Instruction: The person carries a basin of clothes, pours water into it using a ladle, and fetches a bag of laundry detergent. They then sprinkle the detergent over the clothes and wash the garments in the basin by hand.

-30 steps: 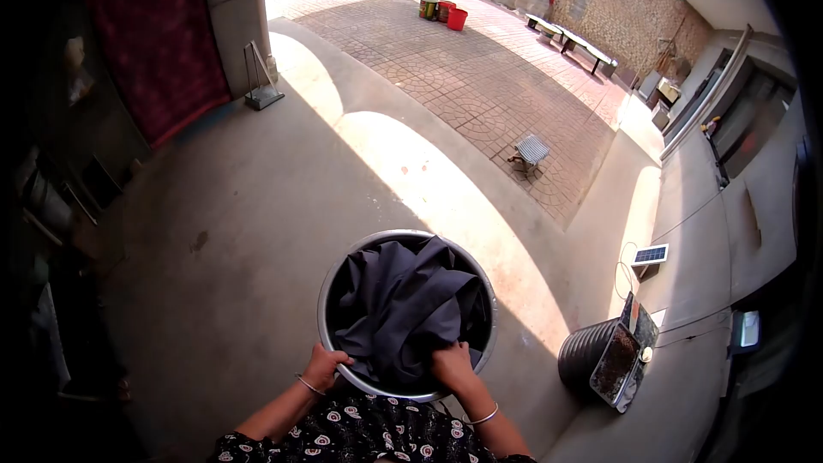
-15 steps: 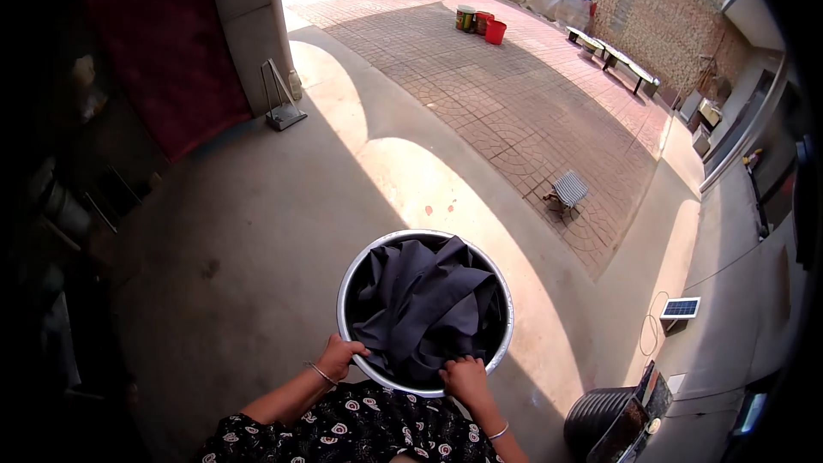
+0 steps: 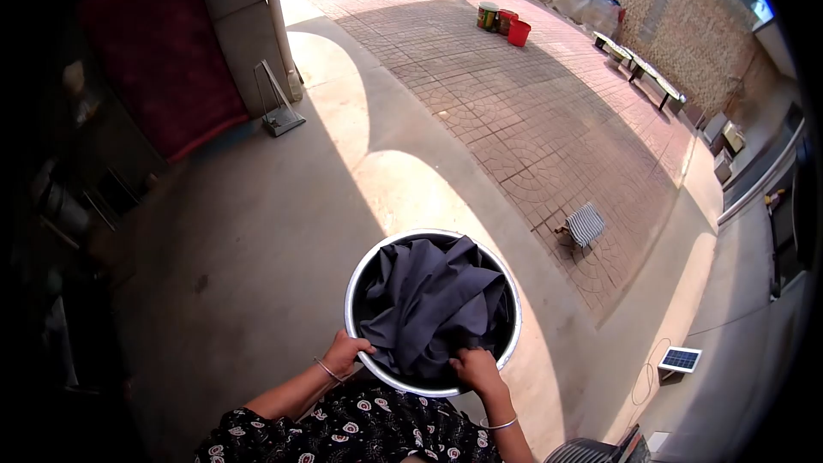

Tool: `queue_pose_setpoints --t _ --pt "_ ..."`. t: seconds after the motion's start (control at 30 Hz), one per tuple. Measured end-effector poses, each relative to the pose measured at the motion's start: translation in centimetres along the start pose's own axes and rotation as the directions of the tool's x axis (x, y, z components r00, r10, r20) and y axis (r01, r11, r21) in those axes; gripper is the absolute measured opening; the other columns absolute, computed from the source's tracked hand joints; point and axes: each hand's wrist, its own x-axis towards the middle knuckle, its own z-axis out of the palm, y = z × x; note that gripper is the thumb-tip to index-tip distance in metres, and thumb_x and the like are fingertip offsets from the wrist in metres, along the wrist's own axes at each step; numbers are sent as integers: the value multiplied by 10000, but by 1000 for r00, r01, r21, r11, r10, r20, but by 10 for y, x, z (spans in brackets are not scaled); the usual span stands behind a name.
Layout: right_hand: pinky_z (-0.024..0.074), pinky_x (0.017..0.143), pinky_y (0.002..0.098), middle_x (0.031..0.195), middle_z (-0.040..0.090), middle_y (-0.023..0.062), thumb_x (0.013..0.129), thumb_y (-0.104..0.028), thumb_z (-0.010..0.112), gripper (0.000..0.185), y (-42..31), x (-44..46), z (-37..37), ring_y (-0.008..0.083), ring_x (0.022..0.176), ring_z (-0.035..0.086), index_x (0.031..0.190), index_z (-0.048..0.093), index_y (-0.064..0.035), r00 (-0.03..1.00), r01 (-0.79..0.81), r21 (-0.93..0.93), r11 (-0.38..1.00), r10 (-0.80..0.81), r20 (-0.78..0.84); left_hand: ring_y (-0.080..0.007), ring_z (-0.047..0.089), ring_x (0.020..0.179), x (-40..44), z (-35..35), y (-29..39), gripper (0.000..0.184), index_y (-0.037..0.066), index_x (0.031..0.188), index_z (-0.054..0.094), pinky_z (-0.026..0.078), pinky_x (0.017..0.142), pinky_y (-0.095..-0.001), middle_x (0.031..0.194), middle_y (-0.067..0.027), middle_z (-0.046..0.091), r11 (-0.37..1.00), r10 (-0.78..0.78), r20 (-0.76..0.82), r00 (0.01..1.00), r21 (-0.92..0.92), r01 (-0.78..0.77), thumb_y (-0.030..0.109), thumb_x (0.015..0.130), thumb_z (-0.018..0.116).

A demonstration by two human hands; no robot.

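Observation:
A round metal basin (image 3: 351, 296) is held in front of my body, with dark grey cloth (image 3: 433, 300) heaped inside it. My left hand (image 3: 347, 353) is closed on the basin's left rim, its thumb over the edge. At the lower right of the basin, my right hand (image 3: 477, 369) is closed at the near rim, with its fingertips inside against the cloth. Whether those fingers grip the rim, the cloth or both is hidden.
A small striped stool (image 3: 585, 225) stands on the paving to the right. Farther off are a red bucket (image 3: 519, 33) and benches (image 3: 653, 77). A metal dustpan (image 3: 283, 120) stands by the pillar; a solar panel (image 3: 680, 359) and a ribbed black container (image 3: 587, 451) are at lower right.
The view has turned, so the stool and buckets sit farther right and the ribbed container has slid mostly out at the bottom. The basin stays held; my right hand has shifted slightly along its near side.

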Motion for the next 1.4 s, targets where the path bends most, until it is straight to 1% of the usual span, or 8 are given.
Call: queue_pose_setpoints --t 0.3,0.43,0.67,0.77,0.87,0.97,1.13,1.4 --pt "475 632 282 792 620 111 783 -38 602 106 51 107 -95 214 687 597 884 625 -16 694 103 522 847 315 -648 -181 600 597 144 70 83 247 -39 823 590 497 553 -295 720 -78 605 999 -29 61 998 35 26 -90 581 590" --pt "447 579 214 735 619 32 838 -73 549 113 104 148 -120 91 644 560 870 634 -5 518 56 716 696 593 -617 -178 597 572 213 103 116 174 -46 773 594 493 537 -295 679 -82 604 998 24 30 999 53 -25 -67 601 586" --pt "470 598 232 836 630 102 851 -77 535 143 184 230 -189 133 669 586 906 592 42 644 189 955 230 705 -298 -177 589 558 285 168 164 147 -51 751 597 495 545 -293 644 -81 596 1000 20 -58 998 24 -18 -67 606 585" --pt "488 675 276 948 618 168 870 -190 553 279 156 284 -292 188 767 604 955 571 75 801 374 916 142 449 -397 -176 588 578 317 196 193 211 -39 797 584 494 557 -290 672 -72 588 999 26 -109 994 -31 -30 -98 595 572" --pt "473 801 355 1048 583 222 852 -431 549 564 92 331 -395 257 892 596 1081 537 84 788 604 793 80 -211 -578 -183 589 564 346 217 207 214 -55 811 587 504 554 -304 675 -81 594 997 62 -145 987 -40 -69 -90 601 571" --pt "423 856 381 1141 511 312 898 -411 473 628 29 398 -470 386 1039 542 1192 442 143 212 526 767 -367 -817 -536 -169 578 544 400 235 234 185 -38 767 578 493 543 -290 650 -66 579 995 65 -165 984 -60 -76 -74 586 579" --pt "419 920 415 1238 416 325 830 -517 497 813 -28 491 -488 430 1141 453 1216 373 188 -115 283 691 -665 -739 -664 -161 559 523 482 257 295 163 -16 726 561 486 550 -286 615 -50 559 996 68 -166 984 -52 -77 -61 572 587" --pt "428 912 402 1181 471 322 872 -296 543 579 -24 633 -547 395 1114 490 1165 434 192 -39 234 644 -729 -668 -743 -137 538 518 601 277 379 95 7 614 559 424 507 -257 566 -36 537 995 70 -111 991 -68 -77 -76 575 584"
